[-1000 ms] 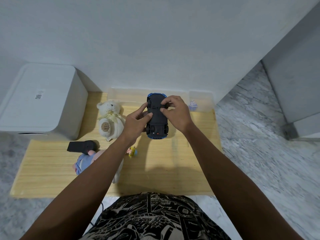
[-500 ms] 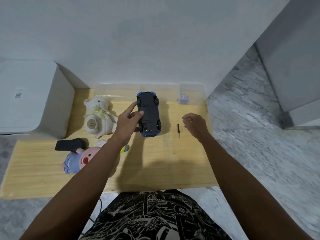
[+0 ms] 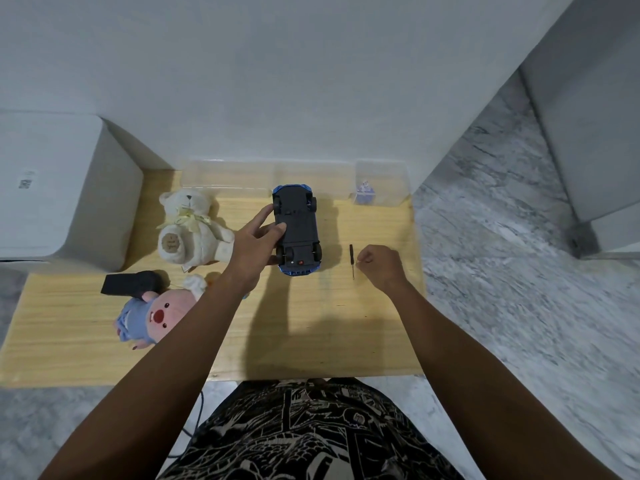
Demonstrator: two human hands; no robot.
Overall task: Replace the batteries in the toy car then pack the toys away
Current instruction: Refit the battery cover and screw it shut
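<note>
The blue toy car (image 3: pixel 298 230) is upside down over the wooden table (image 3: pixel 329 323), its black underside and wheels facing up. My left hand (image 3: pixel 254 244) grips it from its left side, thumb on the underside. A small black screwdriver (image 3: pixel 351 252) lies on the table to the right of the car. My right hand (image 3: pixel 379 266) is beside it with curled fingers, the fingertips meeting the thin shaft.
A cream teddy bear (image 3: pixel 187 230), a pink and blue plush (image 3: pixel 156 313) and a black remote (image 3: pixel 130 282) lie on the left. Along the wall stand a clear box (image 3: pixel 228 174) and a small clear container (image 3: pixel 381 181). A white bin (image 3: pixel 52 188) sits far left.
My right hand left the car's underside, swung right and came down to the screwdriver. My left hand alone keeps hold of the car.
</note>
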